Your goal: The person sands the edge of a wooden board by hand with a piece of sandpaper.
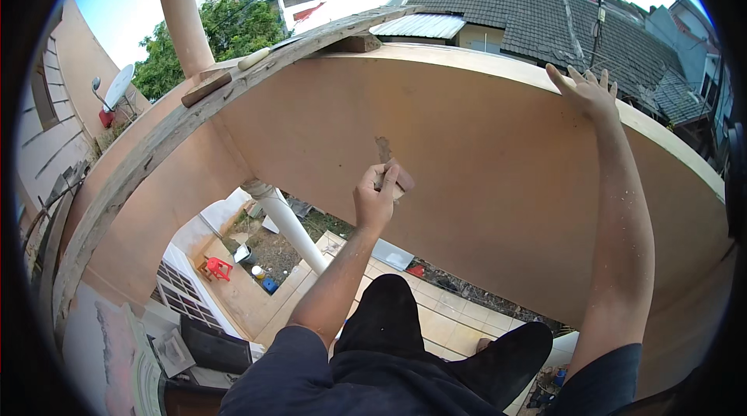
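My left hand [376, 197] pinches a small reddish-brown sheet, apparently folded sandpaper [402, 175], with a pale side showing. It is at the painted, peach-brown face of a beam-like wall [478, 182]. Just above the sheet, a rough grey-brown patch [383, 148] marks the paint. Farther right, my right hand [586, 92] is at the wall's pale top edge [467, 60], fingers spread and holding nothing. Whether its palm presses on the edge is hard to tell.
A long weathered plank [175, 112] lies along the wall top at left, bearing a wooden block [206, 89] and a cream-handled tool [254, 59]. Far below are a tiled floor [449, 322], a white column [295, 229] and a red plastic stool [219, 268].
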`<state>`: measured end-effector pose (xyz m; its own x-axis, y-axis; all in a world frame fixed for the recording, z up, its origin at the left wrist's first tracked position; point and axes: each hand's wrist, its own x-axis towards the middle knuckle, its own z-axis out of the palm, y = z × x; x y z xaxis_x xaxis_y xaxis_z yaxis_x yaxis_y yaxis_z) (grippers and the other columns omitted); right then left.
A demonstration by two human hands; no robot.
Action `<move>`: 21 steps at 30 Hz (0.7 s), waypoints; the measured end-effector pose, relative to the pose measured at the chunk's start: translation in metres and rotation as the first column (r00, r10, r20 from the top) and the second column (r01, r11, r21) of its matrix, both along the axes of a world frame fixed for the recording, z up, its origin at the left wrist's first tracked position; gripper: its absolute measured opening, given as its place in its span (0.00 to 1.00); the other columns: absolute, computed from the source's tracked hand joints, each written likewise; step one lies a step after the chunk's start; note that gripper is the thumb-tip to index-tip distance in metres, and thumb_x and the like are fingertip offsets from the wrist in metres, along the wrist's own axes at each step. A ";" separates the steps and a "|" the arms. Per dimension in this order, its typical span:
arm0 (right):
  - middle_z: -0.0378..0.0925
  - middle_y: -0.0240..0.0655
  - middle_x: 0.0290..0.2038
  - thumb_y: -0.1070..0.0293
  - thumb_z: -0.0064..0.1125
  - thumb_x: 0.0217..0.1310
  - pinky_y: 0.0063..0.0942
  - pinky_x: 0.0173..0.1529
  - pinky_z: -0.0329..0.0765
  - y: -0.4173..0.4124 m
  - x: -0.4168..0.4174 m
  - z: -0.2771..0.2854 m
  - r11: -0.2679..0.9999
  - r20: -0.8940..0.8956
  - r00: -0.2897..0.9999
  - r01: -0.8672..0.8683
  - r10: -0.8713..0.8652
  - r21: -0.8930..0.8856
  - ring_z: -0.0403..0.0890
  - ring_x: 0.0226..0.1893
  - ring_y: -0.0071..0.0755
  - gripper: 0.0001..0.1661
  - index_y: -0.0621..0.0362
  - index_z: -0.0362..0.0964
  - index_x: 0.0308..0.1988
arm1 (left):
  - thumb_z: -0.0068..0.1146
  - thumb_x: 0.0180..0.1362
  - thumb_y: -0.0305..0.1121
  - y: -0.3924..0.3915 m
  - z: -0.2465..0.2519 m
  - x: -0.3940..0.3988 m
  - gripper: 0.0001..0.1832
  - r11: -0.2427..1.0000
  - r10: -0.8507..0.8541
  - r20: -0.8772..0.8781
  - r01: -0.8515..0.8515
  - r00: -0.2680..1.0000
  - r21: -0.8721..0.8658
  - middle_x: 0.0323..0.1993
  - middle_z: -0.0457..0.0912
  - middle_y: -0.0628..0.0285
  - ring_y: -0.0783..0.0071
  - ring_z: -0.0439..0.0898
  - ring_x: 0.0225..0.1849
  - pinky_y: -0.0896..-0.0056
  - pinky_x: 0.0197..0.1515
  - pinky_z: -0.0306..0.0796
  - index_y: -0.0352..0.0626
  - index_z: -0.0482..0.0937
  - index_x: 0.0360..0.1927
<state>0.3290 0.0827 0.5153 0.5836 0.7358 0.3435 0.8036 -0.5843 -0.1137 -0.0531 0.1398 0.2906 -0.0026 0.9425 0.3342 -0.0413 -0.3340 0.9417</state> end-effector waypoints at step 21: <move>0.43 0.51 0.81 0.03 0.30 0.46 0.60 0.81 0.29 0.016 0.018 -0.014 0.995 0.086 0.995 -0.056 0.049 0.085 0.28 0.82 0.58 0.75 0.41 0.45 0.80 | 0.47 0.74 0.34 0.098 0.016 0.148 0.27 0.388 0.754 -0.199 -0.181 0.626 0.903 0.76 0.64 0.41 0.38 0.65 0.76 0.40 0.75 0.58 0.37 0.69 0.74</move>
<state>0.3466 0.0983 0.5010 0.5111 0.7299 0.4540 0.8419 -0.5315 -0.0931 0.0953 0.2376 0.3068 0.0811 0.1871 0.9790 0.7486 -0.6599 0.0641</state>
